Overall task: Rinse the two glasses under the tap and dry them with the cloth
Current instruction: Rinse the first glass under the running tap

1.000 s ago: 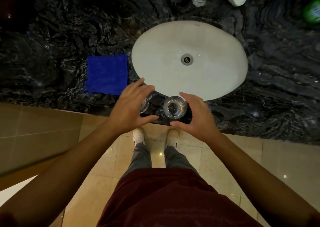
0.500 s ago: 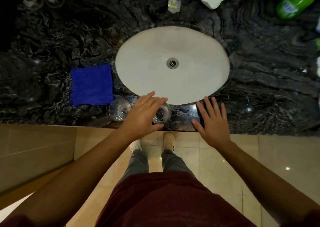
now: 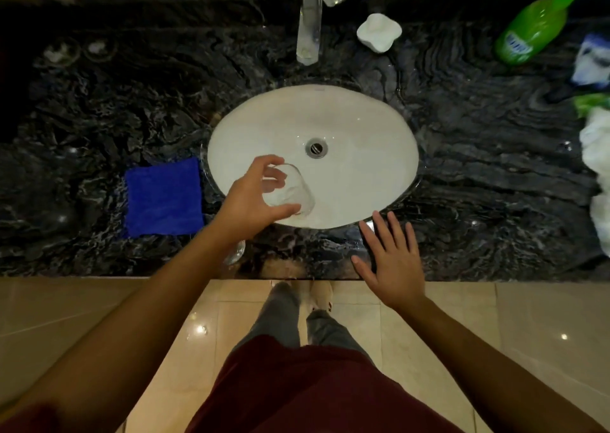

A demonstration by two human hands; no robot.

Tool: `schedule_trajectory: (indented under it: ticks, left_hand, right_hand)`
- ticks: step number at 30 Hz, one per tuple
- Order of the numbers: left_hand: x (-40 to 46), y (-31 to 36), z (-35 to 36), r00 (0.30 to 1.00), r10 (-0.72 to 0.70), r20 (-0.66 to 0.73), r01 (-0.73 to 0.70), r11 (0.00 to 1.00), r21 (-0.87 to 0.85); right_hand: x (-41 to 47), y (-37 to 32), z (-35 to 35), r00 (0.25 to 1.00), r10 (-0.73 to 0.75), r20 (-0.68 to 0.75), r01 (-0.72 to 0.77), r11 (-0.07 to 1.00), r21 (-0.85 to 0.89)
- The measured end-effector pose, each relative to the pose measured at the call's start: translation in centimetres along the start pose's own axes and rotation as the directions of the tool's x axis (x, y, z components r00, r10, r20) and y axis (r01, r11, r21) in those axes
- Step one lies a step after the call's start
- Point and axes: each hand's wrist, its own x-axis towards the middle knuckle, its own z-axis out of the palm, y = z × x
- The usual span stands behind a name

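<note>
My left hand (image 3: pixel 252 198) grips a clear glass (image 3: pixel 292 190) and holds it over the near left part of the white oval sink (image 3: pixel 363 129). The second glass (image 3: pixel 236 252) stands on the dark marble counter near its front edge, mostly hidden under my left forearm. A folded blue cloth (image 3: pixel 164 197) lies flat on the counter left of the sink. The chrome tap (image 3: pixel 312 13) stands behind the sink; no water is visible. My right hand (image 3: pixel 391 261) rests flat with spread fingers on the counter's front edge, right of the glasses.
A white soap dish (image 3: pixel 379 32) sits right of the tap. A green bottle (image 3: pixel 531 26) lies at the back right, with blue, green and white items (image 3: pixel 594 102) along the right edge. Below the counter edge (image 3: pixel 99 276) are floor tiles and my feet.
My left hand has closed round one glass and lifted it from the counter over the sink basin. My right hand stays flat on the counter edge. The view tilted up toward the tap.
</note>
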Motion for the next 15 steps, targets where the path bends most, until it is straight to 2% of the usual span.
schedule_trajectory:
  ticks: [4,15]
  left_hand:
    - [5.5,-0.8,-0.8,0.998,-0.052,-0.026,0.049,0.994,-0.101]
    - [15.2,-1.7,-1.4,0.998,-0.061,0.002,0.061,0.988,-0.14]
  right_hand:
    - [0.2,-0.1,0.0,0.999,0.003,-0.043,-0.002,1.0,0.024]
    - [0.3,-0.4,-0.6,1.0,0.027,-0.005,-0.026,0.998,0.048]
